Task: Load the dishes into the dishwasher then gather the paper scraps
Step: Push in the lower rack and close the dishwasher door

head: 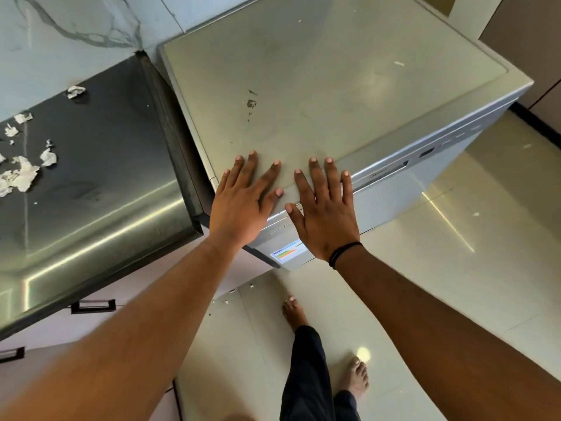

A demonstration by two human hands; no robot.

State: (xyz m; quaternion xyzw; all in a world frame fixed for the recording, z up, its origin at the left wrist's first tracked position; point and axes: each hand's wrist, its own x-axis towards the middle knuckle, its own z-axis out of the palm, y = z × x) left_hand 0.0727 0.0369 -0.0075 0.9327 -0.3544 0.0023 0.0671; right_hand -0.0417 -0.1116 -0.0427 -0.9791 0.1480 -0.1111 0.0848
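Head view: my left hand (pixel 243 202) and right hand (pixel 323 214) lie side by side, fingers straight and spread, flat on the front edge of the dishwasher (pixel 318 86), holding nothing. Its door looks closed, and I see no dishes anywhere. The paper scraps (pixel 22 174) lie well off to my left on the dark steel counter (pixel 115 165), loosely strung from its near edge back toward the wall. My left hand is clearly the nearer of the 2, so I judge it should reach sideways across the gap for them.
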